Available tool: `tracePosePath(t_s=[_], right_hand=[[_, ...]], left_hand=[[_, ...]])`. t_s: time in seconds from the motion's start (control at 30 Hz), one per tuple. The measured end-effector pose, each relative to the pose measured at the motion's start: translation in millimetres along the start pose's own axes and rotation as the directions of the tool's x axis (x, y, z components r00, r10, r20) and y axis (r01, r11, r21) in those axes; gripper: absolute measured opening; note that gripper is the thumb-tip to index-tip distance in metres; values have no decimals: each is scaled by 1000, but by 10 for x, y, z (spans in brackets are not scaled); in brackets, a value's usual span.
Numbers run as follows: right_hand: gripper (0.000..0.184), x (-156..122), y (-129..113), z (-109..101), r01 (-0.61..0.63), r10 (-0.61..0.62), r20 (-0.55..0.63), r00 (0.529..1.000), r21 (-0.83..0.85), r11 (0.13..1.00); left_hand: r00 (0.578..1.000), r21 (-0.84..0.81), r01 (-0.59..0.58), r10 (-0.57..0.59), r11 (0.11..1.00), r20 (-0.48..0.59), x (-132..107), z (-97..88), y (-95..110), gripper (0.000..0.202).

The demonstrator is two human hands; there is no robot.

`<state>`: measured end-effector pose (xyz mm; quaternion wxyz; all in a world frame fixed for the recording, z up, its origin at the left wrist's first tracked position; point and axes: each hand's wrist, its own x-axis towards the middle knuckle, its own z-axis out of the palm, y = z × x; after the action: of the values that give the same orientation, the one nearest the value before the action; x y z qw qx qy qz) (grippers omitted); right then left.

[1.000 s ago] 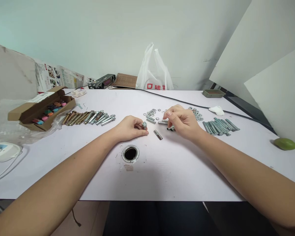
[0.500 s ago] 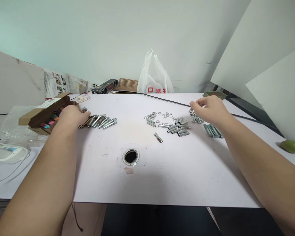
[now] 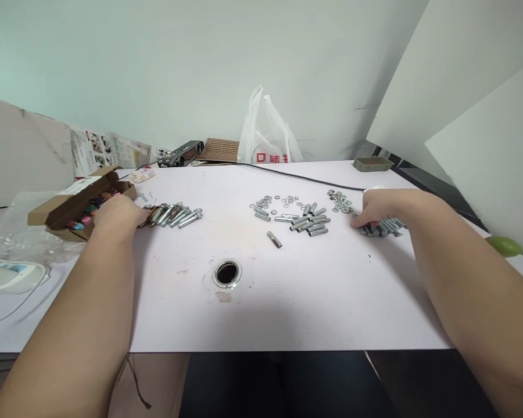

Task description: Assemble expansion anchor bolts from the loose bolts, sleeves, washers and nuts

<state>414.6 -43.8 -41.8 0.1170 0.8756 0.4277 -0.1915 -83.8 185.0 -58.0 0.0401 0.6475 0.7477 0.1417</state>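
Note:
My left hand [image 3: 117, 212] lies at the left end of a row of assembled anchor bolts [image 3: 174, 215], its back towards me and its fingers hidden. My right hand [image 3: 381, 207] is far right, fingers curled down onto a pile of plain silver bolts [image 3: 386, 228], pinching at one of them. Between the hands lie a heap of metal sleeves [image 3: 310, 222], a single sleeve [image 3: 273, 239], scattered washers [image 3: 270, 202] and a cluster of nuts [image 3: 340, 200].
A white table [image 3: 287, 302] has a round cable hole [image 3: 227, 273] in the middle. An open cardboard box [image 3: 76, 204] sits at the left beside plastic wrap. A white plastic bag [image 3: 268, 136], black cable [image 3: 309, 177], green tray [image 3: 372, 164] and green fruit [image 3: 503, 245] lie at the back and right.
Both hands left the middle: the left carried the assembled bolt to the row at the left, the right swept past the nuts and came down on the bolt pile.

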Motion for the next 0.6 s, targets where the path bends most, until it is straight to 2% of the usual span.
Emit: tracePosePath(t_s=[0.07,0.1,0.17,0.23,0.27,0.3,0.33,0.37,0.4,0.5,0.6], right_hand=[[34,-94,-91,-18,-7,7,8,1000,-28,1000],[31,-116,-116,-19,-8,9,12,1000,-34,999],[28,-109,-123,-8,6,-6,18,1000,-30,1000],[27,-66,-99,7,36,-36,-2,999,1,999],[27,-47,-88,11,47,-47,-26,999,23,999],[29,-37,-84,12,49,-47,-53,997,45,998],[31,-39,-89,11,41,-36,-78,996,63,997],[33,-52,-103,9,20,-13,-93,996,73,997],[35,-73,-125,5,-9,16,-90,996,74,997],[37,-152,-206,-2,-57,58,-10,998,42,997],[35,-197,-249,-5,-49,49,40,998,-6,999]], left_hand=[[992,151,118,-122,981,18,-101,-77,79,77],[995,177,96,-99,980,8,-154,-113,133,70],[996,164,37,-23,986,-85,-268,-155,265,58],[975,64,-54,66,996,-212,-401,-143,425,49],[953,4,-156,152,988,-264,-478,-117,511,46],[911,-54,-247,213,968,-353,-562,-82,600,42],[874,-100,-363,301,926,-382,-652,-41,687,41],[854,-155,-441,359,884,-377,-746,0,770,40],[858,-215,-461,370,861,-358,-841,39,847,39],[855,-317,-519,489,794,-176,-1094,132,1019,42],[773,-397,-579,634,713,10,-1234,210,1099,45]])
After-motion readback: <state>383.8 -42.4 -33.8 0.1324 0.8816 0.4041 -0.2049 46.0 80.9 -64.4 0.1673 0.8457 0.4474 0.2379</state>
